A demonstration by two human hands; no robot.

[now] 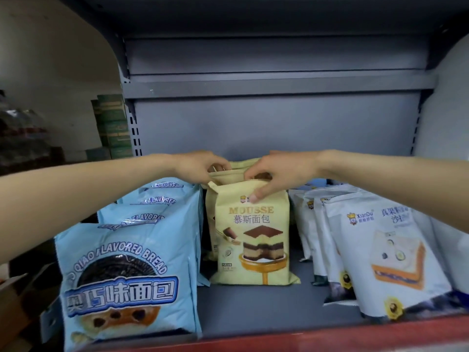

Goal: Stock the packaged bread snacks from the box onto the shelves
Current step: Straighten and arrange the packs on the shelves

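In the head view, a row of yellow bread bags stands upright in the middle of the grey shelf, between blue bags on the left and white bags on the right. The left hand pinches the top seam of a rear yellow bag. The right hand is closed on the top edge of the front yellow bag, thumb in front and fingers behind.

These bags look light, soft and puffy, so I think they bend easily and the bread inside can be crushed. The film looks smooth, perhaps slippery. The flat sealed top is the safest place to hold. A cardboard box is partly visible at lower left.
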